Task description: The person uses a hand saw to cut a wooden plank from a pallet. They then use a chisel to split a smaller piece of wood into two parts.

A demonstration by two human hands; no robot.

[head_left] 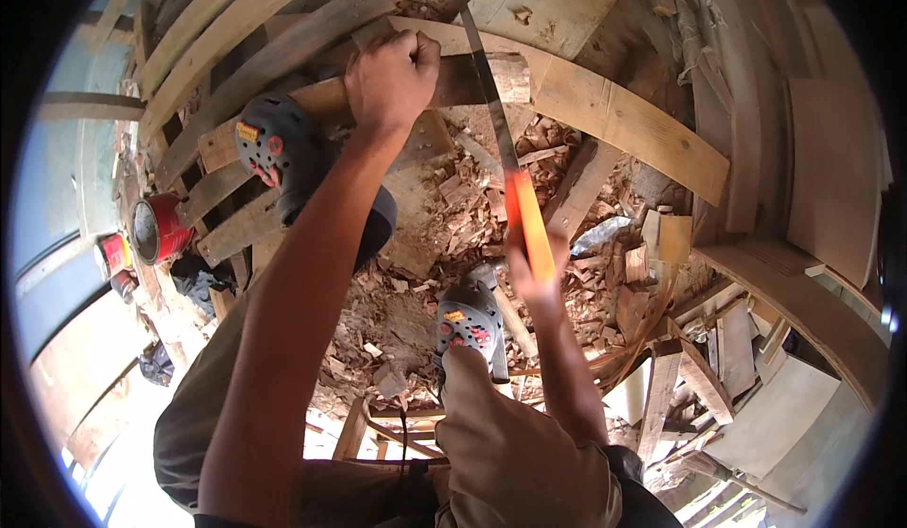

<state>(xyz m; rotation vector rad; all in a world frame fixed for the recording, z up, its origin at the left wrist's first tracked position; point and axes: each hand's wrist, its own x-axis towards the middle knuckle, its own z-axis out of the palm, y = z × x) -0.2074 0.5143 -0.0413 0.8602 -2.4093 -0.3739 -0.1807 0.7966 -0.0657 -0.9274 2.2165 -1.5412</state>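
Observation:
My right hand (537,262) is closed around the orange handle of a handsaw (526,209), slightly blurred. Its long, narrow dark blade runs away from me and crosses a wooden piece (468,82) near the right end. My left hand (392,79) is closed on that same wooden piece, left of the blade; the fingers' undersides are hidden. A grey clog (276,141) on my left foot rests on the wood further left. My other foot, in a matching clog (470,328), is among the chips below the saw handle.
Wood chips (453,216) litter the ground. A curved-looking plank (624,131) lies beyond the saw. At left stands a red can (162,229) beside stacked boards. A hammer-like tool (510,313) lies near my right foot. Scrap wood (699,377) and panels crowd the right side.

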